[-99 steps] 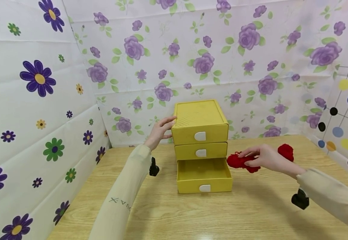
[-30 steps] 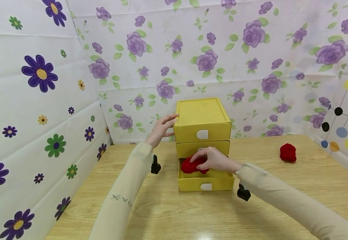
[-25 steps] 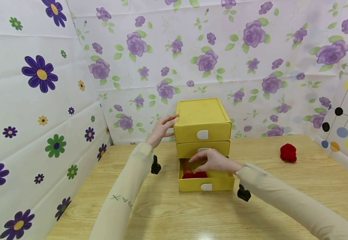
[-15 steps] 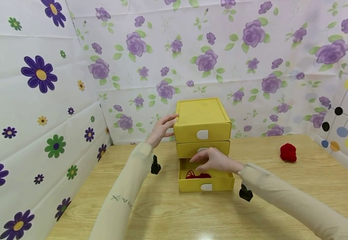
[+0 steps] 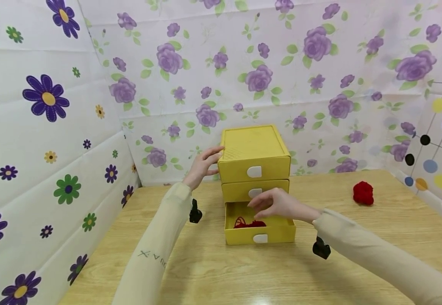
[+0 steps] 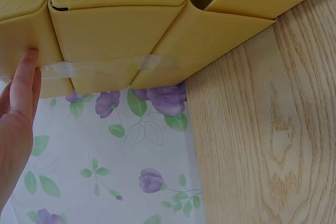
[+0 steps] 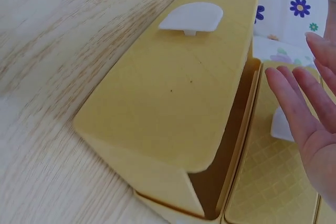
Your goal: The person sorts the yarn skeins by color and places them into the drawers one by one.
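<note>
A yellow three-drawer cabinet (image 5: 254, 169) stands on the table with its bottom drawer (image 5: 243, 237) pulled out. Inside that drawer lies a bundle of red yarn (image 5: 254, 224) with a loose loop, partly hidden by the drawer front. My left hand (image 5: 202, 167) rests with its fingers against the cabinet's upper left side, as the left wrist view also shows. Over the right part of the drawer hovers my right hand (image 5: 279, 204), holding nothing, its fingers loosely bent and parted from the thumb. In the right wrist view, the drawer's white handle (image 7: 193, 17) is near.
A second red yarn ball (image 5: 363, 193) sits on the wooden table (image 5: 213, 271) to the right of the cabinet. Flower-patterned sheets (image 5: 190, 93) hang behind and at the left; a dotted sheet (image 5: 440, 140) hangs at the right.
My right hand carried the red yarn from right of the cabinet into the bottom drawer and let go of it. It has since shifted slightly right. My left hand stays on the cabinet.
</note>
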`<state>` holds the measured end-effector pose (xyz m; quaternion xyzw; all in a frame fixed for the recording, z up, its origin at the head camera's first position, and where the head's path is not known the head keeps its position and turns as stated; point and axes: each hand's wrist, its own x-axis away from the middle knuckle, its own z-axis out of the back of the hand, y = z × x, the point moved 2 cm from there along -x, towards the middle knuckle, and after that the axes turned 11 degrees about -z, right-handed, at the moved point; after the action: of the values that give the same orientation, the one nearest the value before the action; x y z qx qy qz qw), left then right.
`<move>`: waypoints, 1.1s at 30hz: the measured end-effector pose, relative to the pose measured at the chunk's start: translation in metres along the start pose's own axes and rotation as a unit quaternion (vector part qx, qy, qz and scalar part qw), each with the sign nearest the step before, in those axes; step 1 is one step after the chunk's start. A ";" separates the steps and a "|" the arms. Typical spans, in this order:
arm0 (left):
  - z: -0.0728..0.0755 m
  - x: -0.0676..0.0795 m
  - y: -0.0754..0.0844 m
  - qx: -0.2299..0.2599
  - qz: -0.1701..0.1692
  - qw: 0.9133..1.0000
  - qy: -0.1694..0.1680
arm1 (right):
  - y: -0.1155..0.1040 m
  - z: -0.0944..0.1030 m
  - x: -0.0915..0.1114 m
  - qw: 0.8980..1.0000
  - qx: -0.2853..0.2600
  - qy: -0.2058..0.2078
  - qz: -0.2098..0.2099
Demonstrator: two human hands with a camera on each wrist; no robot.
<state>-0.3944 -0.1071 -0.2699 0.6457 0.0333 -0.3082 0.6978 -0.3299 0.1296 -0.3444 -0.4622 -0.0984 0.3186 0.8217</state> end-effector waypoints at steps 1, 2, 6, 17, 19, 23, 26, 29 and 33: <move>0.001 0.000 -0.001 0.001 -0.001 1.000 0.002 | 0.000 0.001 0.002 1.000 -0.008 0.000 -0.002; 0.001 0.000 -0.003 0.001 -0.002 1.000 0.004 | 0.001 0.002 0.004 1.000 -0.016 0.000 -0.006; 0.006 -0.003 -0.016 -0.008 -0.014 1.000 0.008 | 0.006 0.008 0.012 0.999 -0.044 0.004 -0.020; 0.007 -0.005 -0.021 -0.010 -0.010 1.000 0.011 | 0.012 0.029 0.036 0.993 -0.090 0.026 -0.077; 0.008 -0.005 -0.023 -0.016 -0.011 1.000 0.014 | 0.011 0.034 0.041 0.993 -0.086 0.033 -0.076; 0.009 -0.006 -0.026 -0.021 -0.013 1.000 0.016 | 0.012 0.043 0.049 0.992 -0.092 0.049 -0.067; 0.009 -0.007 -0.026 -0.023 -0.014 1.000 0.015 | 0.014 0.048 0.053 0.991 -0.102 0.059 -0.063; 0.008 -0.007 -0.026 -0.023 -0.014 0.999 0.017 | 0.016 0.053 0.057 0.990 -0.115 0.061 -0.061; 0.007 -0.008 -0.025 -0.020 -0.012 1.000 0.015 | 0.014 0.063 0.067 0.986 -0.130 0.076 -0.075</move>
<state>-0.4150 -0.1095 -0.2872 0.6353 0.0579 -0.3066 0.7065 -0.3126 0.2207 -0.3302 -0.5794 -0.1108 0.2049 0.7810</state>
